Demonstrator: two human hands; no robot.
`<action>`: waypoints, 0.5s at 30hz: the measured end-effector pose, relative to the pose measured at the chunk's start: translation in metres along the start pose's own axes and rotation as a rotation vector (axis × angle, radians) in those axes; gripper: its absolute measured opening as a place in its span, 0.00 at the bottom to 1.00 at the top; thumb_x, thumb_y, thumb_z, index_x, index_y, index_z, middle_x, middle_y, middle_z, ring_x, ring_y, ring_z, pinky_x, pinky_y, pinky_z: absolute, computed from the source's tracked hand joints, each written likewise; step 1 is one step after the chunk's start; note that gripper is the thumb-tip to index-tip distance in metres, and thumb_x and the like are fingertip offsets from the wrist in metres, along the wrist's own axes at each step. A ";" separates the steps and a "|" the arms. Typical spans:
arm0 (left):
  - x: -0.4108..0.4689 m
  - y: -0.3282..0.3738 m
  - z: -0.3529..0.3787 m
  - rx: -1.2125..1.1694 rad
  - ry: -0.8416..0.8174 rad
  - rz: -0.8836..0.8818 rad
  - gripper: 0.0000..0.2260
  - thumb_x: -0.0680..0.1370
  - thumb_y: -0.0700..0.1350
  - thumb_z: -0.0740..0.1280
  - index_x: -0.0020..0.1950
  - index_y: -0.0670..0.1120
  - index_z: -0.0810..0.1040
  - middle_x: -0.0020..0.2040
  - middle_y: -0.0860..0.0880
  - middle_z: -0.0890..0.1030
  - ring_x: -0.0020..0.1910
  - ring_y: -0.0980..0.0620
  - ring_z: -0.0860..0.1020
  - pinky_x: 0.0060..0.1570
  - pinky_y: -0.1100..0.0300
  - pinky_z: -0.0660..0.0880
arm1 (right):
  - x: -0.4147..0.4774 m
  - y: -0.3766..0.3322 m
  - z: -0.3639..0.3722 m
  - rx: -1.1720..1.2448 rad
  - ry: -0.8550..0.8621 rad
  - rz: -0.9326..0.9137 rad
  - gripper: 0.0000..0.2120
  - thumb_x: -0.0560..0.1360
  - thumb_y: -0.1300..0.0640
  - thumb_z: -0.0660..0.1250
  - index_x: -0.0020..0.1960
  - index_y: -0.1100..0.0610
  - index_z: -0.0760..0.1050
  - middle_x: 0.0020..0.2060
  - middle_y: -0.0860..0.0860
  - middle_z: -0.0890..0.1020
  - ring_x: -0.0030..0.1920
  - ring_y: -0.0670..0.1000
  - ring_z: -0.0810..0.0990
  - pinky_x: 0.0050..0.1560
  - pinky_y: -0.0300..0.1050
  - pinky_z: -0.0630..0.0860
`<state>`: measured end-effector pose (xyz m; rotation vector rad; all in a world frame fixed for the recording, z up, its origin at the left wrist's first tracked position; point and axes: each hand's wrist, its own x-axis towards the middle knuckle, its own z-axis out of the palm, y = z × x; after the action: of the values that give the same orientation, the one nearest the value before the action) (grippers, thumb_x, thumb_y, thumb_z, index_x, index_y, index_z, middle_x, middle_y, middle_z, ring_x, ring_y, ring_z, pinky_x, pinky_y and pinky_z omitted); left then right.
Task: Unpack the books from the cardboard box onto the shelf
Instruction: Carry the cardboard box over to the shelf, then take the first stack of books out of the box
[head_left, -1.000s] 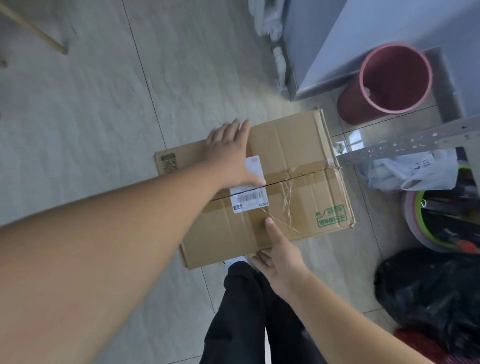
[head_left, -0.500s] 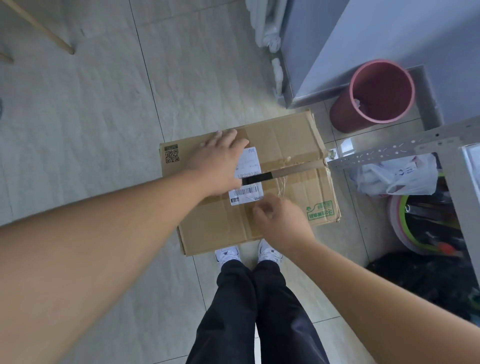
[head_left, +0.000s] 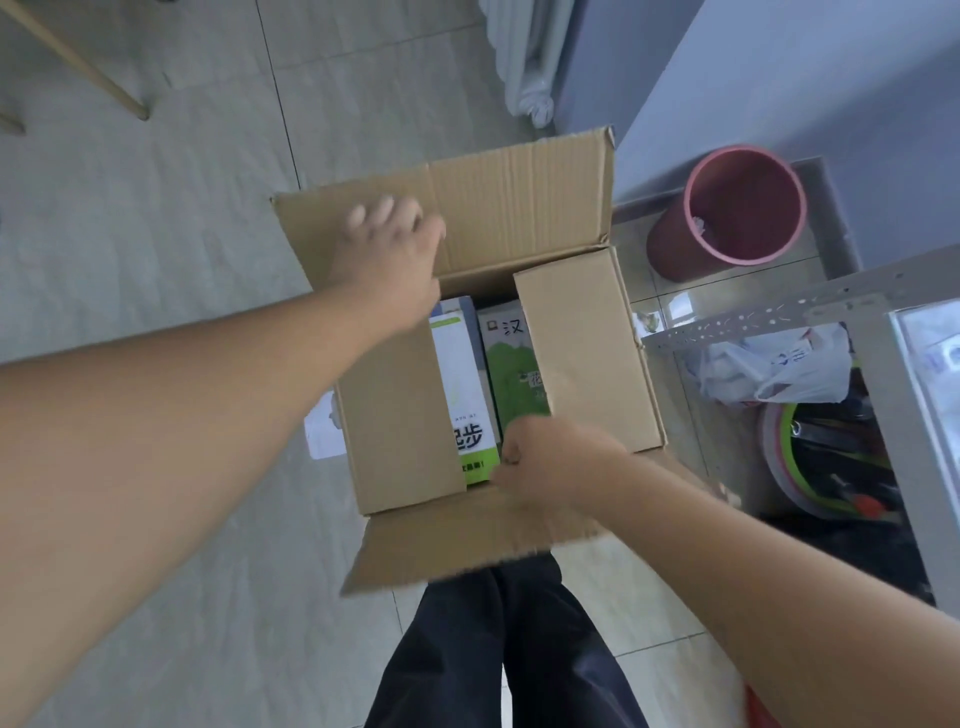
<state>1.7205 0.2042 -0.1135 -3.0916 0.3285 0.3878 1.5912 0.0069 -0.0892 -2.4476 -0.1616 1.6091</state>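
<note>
The cardboard box (head_left: 519, 208) stands open on the tiled floor in front of my legs. Its far flap is raised and its near flap (head_left: 457, 545) is folded out toward me. Two inner side flaps (head_left: 582, 353) still lie over part of the opening. Between them show a white and green book (head_left: 462, 384) and a green book (head_left: 511, 374), lying flat. My left hand (head_left: 389, 254), blurred with fingers spread, rests against the far flap. My right hand (head_left: 550, 462) is curled over the fold of the near flap. The grey perforated metal shelf (head_left: 779, 317) stands at the right.
A pink bin (head_left: 727, 218) stands beyond the shelf against the blue-grey wall. Under the shelf top lie a white plastic bag (head_left: 779, 364) and a basin of tools (head_left: 831, 467). A white radiator (head_left: 530, 52) is at the top, a wooden leg (head_left: 78, 62) at the far left.
The box was closed with both hands on its top seam. Now both outer flaps are spread open, the left hand pushed the far flap back, and books show inside.
</note>
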 end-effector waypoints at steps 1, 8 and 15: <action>-0.006 0.003 0.010 -0.002 -0.130 -0.030 0.24 0.77 0.51 0.69 0.72 0.48 0.72 0.72 0.42 0.73 0.71 0.40 0.70 0.68 0.46 0.62 | -0.002 0.004 0.011 0.008 -0.066 0.001 0.15 0.81 0.47 0.63 0.64 0.54 0.76 0.55 0.53 0.83 0.54 0.57 0.83 0.55 0.53 0.81; -0.042 0.010 0.059 -0.082 -0.391 -0.062 0.44 0.76 0.62 0.70 0.85 0.47 0.53 0.86 0.42 0.43 0.85 0.39 0.44 0.81 0.42 0.43 | 0.003 0.026 0.055 0.140 -0.161 0.015 0.42 0.81 0.50 0.65 0.86 0.47 0.43 0.74 0.57 0.77 0.65 0.59 0.82 0.64 0.58 0.81; -0.082 0.040 0.030 0.074 -0.438 0.274 0.15 0.79 0.40 0.62 0.63 0.50 0.82 0.55 0.45 0.85 0.65 0.43 0.78 0.65 0.57 0.67 | 0.004 0.015 0.038 0.692 -0.015 0.178 0.40 0.81 0.47 0.64 0.84 0.49 0.42 0.60 0.59 0.84 0.39 0.58 0.90 0.37 0.49 0.82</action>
<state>1.6278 0.1827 -0.1214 -2.7845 0.7286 1.0069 1.5579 -0.0024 -0.1106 -1.9429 0.5359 1.4250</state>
